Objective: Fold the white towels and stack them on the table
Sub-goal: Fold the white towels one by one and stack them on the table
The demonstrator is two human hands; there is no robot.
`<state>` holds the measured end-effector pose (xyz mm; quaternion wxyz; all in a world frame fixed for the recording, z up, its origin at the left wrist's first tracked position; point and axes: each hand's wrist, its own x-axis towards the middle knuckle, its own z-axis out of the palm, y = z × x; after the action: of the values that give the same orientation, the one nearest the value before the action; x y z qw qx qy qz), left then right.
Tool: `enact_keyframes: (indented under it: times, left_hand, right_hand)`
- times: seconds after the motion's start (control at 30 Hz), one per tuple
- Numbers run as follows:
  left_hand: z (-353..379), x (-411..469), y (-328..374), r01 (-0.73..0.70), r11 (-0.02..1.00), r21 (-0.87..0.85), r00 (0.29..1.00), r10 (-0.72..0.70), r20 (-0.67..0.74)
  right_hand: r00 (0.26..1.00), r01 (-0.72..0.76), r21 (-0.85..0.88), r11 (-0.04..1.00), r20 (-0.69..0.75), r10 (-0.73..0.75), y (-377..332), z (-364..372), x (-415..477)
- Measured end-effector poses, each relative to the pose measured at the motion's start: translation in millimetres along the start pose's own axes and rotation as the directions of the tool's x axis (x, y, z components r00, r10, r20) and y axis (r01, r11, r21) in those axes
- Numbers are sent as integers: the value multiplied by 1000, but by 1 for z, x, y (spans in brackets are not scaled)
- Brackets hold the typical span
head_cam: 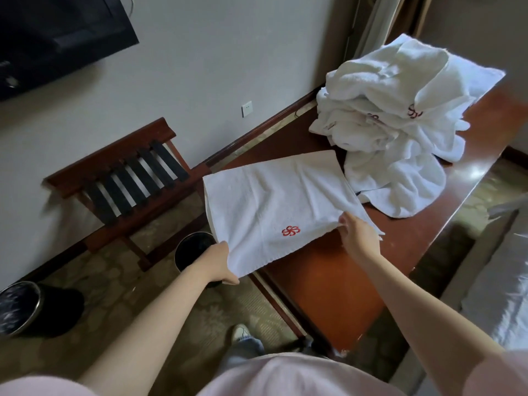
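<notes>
Right now you hold one white towel (274,207) stretched at mid frame, its far edge resting on the wooden table (337,281) and its near edge lifted. Your left hand (220,261) pinches the lower left corner with fingers closed on the cloth; your right hand (357,235) pinches the near edge toward the right corner, and a short flap of cloth hangs loose beyond it.

That flap is the first risk: if you fold from this grip, the right corner probably lags and the edges end up uneven. The left part of the towel overhangs the table's end, above the dark bin (194,250) at lower centre, so a slipped left pinch could drop that corner toward the bin or the floor.

The unfolded pile (400,115) at upper right lies just beside the towel's far corner. Sweep the fold too far right and you may catch or drag it. No folded stack shows yet, so the task looks barely started.
</notes>
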<state>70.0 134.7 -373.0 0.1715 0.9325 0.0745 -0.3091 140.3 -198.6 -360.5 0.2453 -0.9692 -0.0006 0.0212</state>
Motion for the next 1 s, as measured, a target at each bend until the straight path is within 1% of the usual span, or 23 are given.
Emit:
enact_keyframes:
  times: [0.07,0.2,0.27,0.33,0.37,0.47,0.6,0.67,0.73,0.8,0.87,0.9,0.93,1.0]
  left_hand:
    - [4,-4,5,9,996,87,999,-5,-44]
    - [8,-12,16,73,959,274,992,-41,-121]
    - [3,-13,22,82,915,396,982,-5,-191]
    - [-16,-9,22,59,886,459,955,83,-285]
    - [-31,-5,20,35,898,439,934,127,-335]
    - [-87,7,15,-87,961,264,844,212,-493]
    - [-161,8,19,-281,943,176,677,325,-660]
    - [-190,4,22,-415,907,68,617,336,-712]
    - [-217,-1,27,-544,839,-1,520,336,-785]
    - [-239,-7,34,-637,771,13,413,355,-839]
    - [-257,-13,40,-724,689,35,331,391,-859]
    - [-266,-15,42,-753,658,23,319,395,-862]
    - [-275,-14,44,-773,634,-1,324,393,-861]
    - [-290,-13,50,-791,609,-50,366,406,-838]
  right_hand:
    - [999,-16,99,995,-45,20,-13,-9,2]
    - [995,4,189,982,-98,15,-38,-25,5]
    - [989,23,213,977,-145,8,-50,-33,7]
    - [976,50,235,971,-218,2,-63,-42,11]
    - [964,58,256,965,-265,13,-69,-46,14]
    - [910,66,280,958,-410,58,-87,-63,25]
    - [831,44,256,966,-546,107,-105,-91,29]
    - [781,44,221,974,-616,104,-113,-108,27]
    - [721,28,186,982,-684,109,-122,-125,21]
    - [653,-6,128,992,-750,101,-134,-142,12]
    - [586,-20,72,997,-807,70,-147,-160,0]
    - [559,-25,39,999,-828,46,-153,-168,-5]
    - [541,-34,3,999,-841,21,-158,-176,-11]
    - [525,-65,-49,997,-851,-8,-165,-190,-19]
